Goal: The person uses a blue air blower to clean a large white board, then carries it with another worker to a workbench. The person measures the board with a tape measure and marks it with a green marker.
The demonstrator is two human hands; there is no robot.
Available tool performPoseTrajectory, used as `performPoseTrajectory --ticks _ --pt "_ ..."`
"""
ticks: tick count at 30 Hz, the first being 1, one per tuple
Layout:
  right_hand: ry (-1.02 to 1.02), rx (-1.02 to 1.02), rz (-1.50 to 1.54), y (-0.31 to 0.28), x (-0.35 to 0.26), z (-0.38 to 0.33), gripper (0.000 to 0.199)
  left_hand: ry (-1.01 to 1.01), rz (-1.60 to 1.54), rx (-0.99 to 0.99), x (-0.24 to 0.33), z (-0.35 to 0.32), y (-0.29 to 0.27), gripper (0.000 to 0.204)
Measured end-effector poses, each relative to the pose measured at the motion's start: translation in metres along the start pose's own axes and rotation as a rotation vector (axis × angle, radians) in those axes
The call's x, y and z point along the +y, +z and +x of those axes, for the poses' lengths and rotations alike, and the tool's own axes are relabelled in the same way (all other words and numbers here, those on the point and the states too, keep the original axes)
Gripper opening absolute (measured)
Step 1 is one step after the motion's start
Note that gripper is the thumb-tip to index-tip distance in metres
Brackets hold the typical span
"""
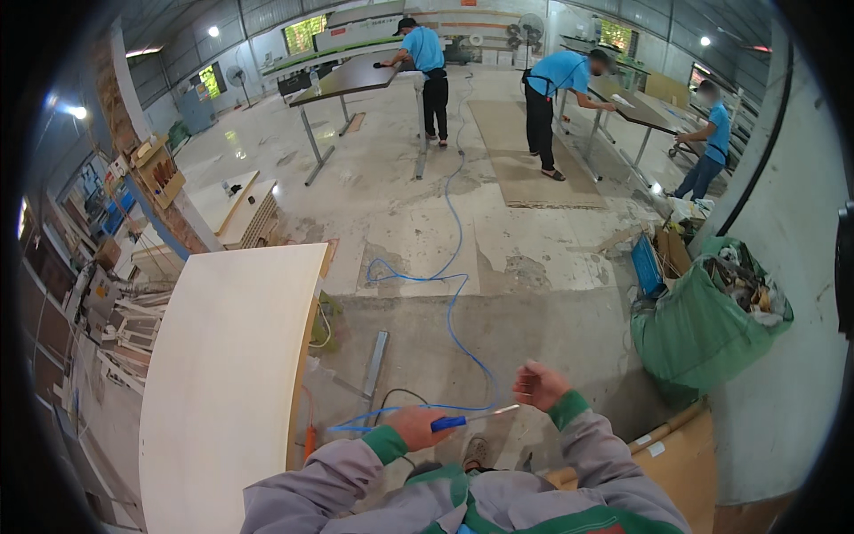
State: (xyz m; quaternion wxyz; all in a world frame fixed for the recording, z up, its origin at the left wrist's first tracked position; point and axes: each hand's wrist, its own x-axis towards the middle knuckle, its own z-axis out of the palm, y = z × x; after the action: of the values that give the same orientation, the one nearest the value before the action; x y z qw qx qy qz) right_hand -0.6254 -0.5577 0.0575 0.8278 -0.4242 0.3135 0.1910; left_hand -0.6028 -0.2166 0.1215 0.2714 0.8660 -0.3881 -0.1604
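In front of my body, my left hand is wrapped round the handle of a blue-handled screwdriver. Its thin metal shaft points right, with the tip just short of my right hand. The fingers of that hand are curled in, and whatever they may hold is hidden. To the left of my left arm lies a large pale wooden panel, raised above the floor. An orange-red tool with a cord hangs or stands at the panel's right edge; its kind is unclear.
A blue hose winds across the floor near a metal bar. At right, a stuffed green sack stands by a white wall. Farther off, three people in blue shirts are at dark tabletops on metal legs.
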Motion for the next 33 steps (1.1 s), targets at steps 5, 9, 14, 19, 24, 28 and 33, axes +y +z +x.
performPoseTrajectory --ticks 5,9,14,19,24,28,33 --pt "-0.006 -0.187 -0.185 0.056 -0.062 0.059 0.029 -0.19 -0.022 0.078 -0.03 0.04 -0.017 0.037" --pt "-0.189 -0.233 -0.279 0.112 -0.114 0.11 0.03 -0.217 -0.029 0.199 -0.059 0.075 -0.035 0.038" --pt "-0.235 -0.404 0.12 0.174 -0.204 0.174 0.034 -0.302 -0.228 0.526 -0.11 0.151 -0.08 0.033" --pt "-0.63 -0.4 -0.984 0.248 -0.225 0.222 0.063 -0.221 -0.671 1.191 -0.167 0.247 -0.163 0.022" --pt "-0.755 -0.378 -1.505 0.244 -0.178 0.286 0.071 0.055 -1.366 1.613 -0.211 0.308 -0.244 0.013" --pt "-0.523 -0.045 -1.312 0.195 -0.196 0.356 0.036 0.002 -1.79 1.776 -0.244 0.324 -0.284 0.021" --pt "-0.913 0.269 -1.779 0.14 -0.271 0.403 0.028 -0.246 -1.542 1.751 -0.312 0.34 -0.306 0.017"
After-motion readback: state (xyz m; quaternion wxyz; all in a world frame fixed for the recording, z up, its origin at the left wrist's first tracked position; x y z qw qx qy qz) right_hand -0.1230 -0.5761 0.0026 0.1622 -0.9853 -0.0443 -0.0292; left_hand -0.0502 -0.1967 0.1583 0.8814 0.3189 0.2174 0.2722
